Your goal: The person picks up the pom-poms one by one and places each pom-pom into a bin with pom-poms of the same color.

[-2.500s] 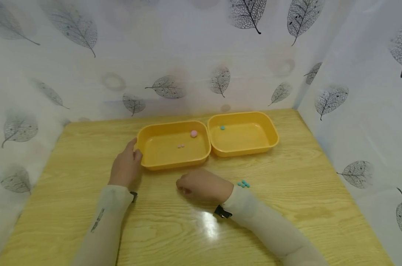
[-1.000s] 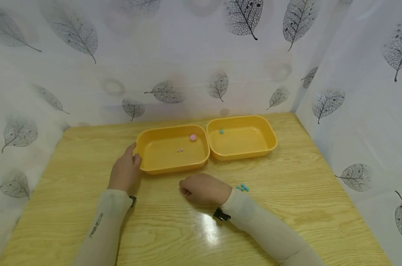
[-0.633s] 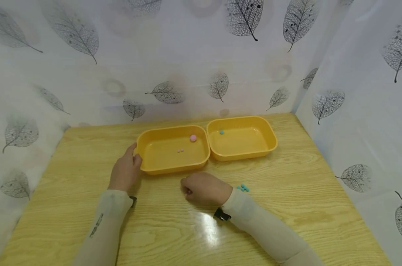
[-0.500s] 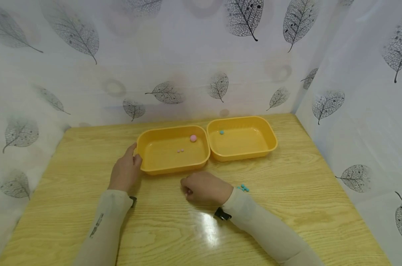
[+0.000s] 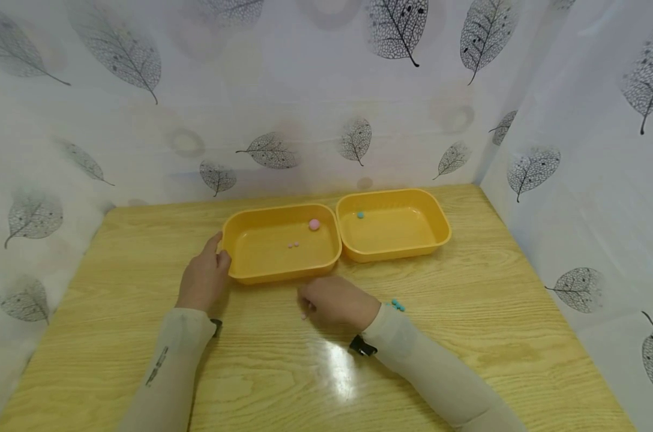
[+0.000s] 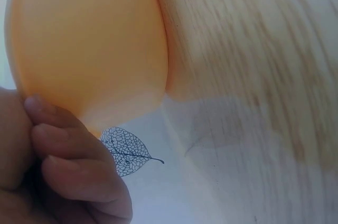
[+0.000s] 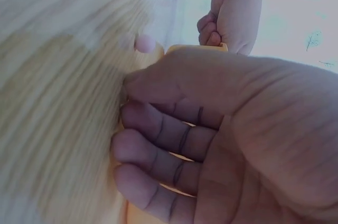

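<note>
Wood-grain counter (image 5: 467, 336), leaf-print curtain (image 5: 305, 90) at 9, 12, 3. Left hand (image 5: 203, 277) grips tray (image 5: 251, 273); right hand (image 5: 338, 303) curled over pink bead (image 5: 303, 316), grasp unclear.

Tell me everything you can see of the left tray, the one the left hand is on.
The left tray is a shallow rectangular dish with rounded corners and a rolled rim, orange-yellow, plastic by its look. It sits flat on the wooden table, its right end against the right tray. Inside lie a pink ball near the far right corner and two tiny pink beads mid-floor. The left hand grips its left end, thumb on the rim.
</note>
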`<state>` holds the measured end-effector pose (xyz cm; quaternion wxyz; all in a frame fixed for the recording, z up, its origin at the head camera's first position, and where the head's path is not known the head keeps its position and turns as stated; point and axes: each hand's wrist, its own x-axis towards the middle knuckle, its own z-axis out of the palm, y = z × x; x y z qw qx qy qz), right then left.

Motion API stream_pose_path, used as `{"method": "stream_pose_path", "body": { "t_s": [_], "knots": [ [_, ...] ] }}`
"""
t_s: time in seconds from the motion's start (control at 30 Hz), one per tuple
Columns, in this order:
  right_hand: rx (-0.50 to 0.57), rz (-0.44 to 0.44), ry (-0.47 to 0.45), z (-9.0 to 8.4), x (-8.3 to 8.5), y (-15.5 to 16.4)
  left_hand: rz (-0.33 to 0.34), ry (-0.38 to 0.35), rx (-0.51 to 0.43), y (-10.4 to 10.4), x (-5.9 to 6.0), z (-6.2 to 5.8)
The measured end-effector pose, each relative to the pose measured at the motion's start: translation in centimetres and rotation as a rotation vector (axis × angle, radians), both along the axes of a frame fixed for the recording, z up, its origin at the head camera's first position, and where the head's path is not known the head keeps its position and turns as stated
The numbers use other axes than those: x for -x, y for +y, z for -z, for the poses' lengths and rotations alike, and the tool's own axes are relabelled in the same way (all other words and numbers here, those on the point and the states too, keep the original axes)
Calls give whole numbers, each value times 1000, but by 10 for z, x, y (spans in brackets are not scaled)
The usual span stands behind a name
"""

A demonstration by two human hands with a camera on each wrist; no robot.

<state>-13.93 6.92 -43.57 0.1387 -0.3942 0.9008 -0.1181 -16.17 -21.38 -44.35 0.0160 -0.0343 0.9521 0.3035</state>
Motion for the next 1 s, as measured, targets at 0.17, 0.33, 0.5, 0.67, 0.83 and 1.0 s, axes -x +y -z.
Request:
{"method": "stream_pose_path", "body": {
  "t_s": [0.17, 0.33, 0.5, 0.67, 0.83, 1.0],
  "knots": [
    [15, 37, 22, 1, 2, 1, 4, 3, 0, 0, -1, -1],
    [50, 50, 66, 1, 2, 3, -1, 6, 4, 0, 0, 0],
    [94, 40, 127, 3, 2, 7, -9, -14, 1, 0, 1, 0],
    [114, 33, 142, 2, 1, 9, -13, -29, -6, 1, 2, -2],
    [98, 35, 125, 1, 2, 9, -13, -37, -11, 2, 1, -3],
    [49, 48, 106, 3, 3, 6, -17, -37, -10, 2, 0, -4]
  ]
}}
